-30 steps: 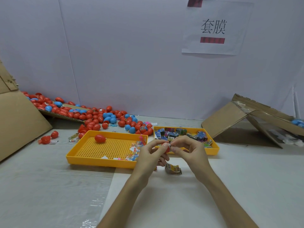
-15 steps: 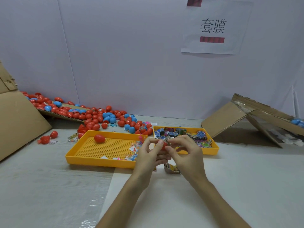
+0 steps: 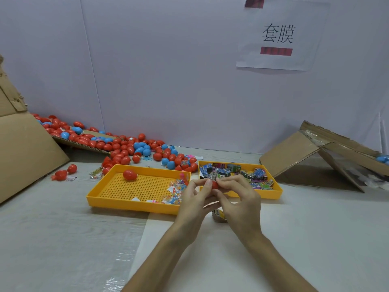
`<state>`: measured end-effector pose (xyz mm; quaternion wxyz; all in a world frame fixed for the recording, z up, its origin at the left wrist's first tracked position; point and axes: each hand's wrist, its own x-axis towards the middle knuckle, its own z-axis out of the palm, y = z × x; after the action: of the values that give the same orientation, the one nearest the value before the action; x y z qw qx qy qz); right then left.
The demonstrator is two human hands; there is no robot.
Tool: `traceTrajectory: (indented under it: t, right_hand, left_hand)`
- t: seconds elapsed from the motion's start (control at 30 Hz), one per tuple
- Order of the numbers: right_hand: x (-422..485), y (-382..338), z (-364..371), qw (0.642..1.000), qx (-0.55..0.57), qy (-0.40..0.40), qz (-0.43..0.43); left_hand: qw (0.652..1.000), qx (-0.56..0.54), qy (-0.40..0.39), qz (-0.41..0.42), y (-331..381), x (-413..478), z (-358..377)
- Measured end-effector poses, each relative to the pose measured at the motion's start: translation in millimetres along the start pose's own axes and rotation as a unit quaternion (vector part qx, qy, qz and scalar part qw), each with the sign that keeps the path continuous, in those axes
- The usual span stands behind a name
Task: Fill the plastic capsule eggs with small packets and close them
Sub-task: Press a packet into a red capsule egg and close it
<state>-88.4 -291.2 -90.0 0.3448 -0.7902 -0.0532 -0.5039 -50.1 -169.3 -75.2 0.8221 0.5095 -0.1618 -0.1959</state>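
The right hand (image 3: 240,200) has edged in toward the left hand (image 3: 194,200), and both sets of fingers (image 3: 205,186) now pinch the red capsule egg (image 3: 215,185) between their tips, probably pressing its halves shut. A loose packet (image 3: 219,216) lies just below them.

2 hands show, the left hand (image 3: 195,200) and the right hand (image 3: 241,204), both bare; 2 slim forearms, the left forearm (image 3: 160,256) and the right forearm (image 3: 280,264), run bare from wrist to the bottom edge; fingers long and slender; a short nail shows on 1 left fingertip (image 3: 209,182).
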Motion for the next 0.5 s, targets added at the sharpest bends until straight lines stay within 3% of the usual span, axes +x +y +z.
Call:
traceTrajectory:
  t: [0.5]
  right_hand:
    - [-1.7,-2.5,1.4,0.999,-0.024,0.036,0.017]
  left_hand:
    - [0.996,-0.079,-0.038,-0.029,3.8,-0.7,1.7]
